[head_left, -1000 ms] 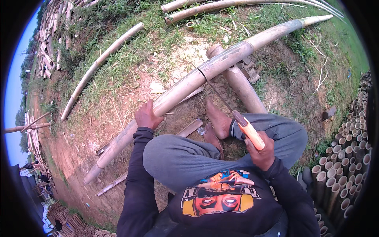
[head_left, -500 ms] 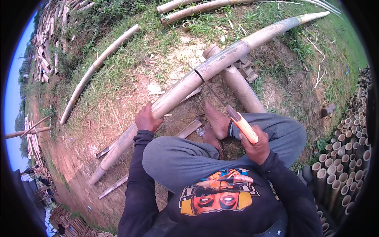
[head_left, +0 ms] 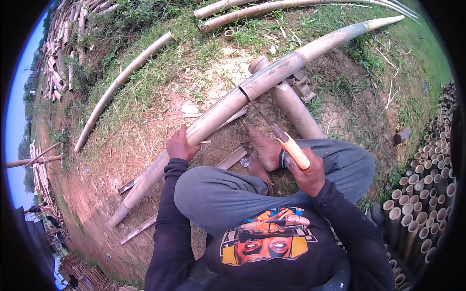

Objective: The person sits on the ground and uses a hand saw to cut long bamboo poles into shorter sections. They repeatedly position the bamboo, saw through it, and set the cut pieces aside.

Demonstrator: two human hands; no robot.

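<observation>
Left hand [head_left: 182, 146], 9 o'clock: fingers wrapped over the bamboo pole [head_left: 218, 115], which runs from 8 to 2 o'clock. Bare feet [head_left: 262, 149], near centre: unprotected, close to the handsaw [head_left: 278, 132]; a blade jumping off the pole could cut them. Bamboo crosspiece [head_left: 298, 114], 2 o'clock: the round pole lies across it and could roll, binding the blade, should the left grip slacken. Right hand [head_left: 309, 175], 4 o'clock: closed around the orange handle; a twisted stroke could bend the blade.
</observation>
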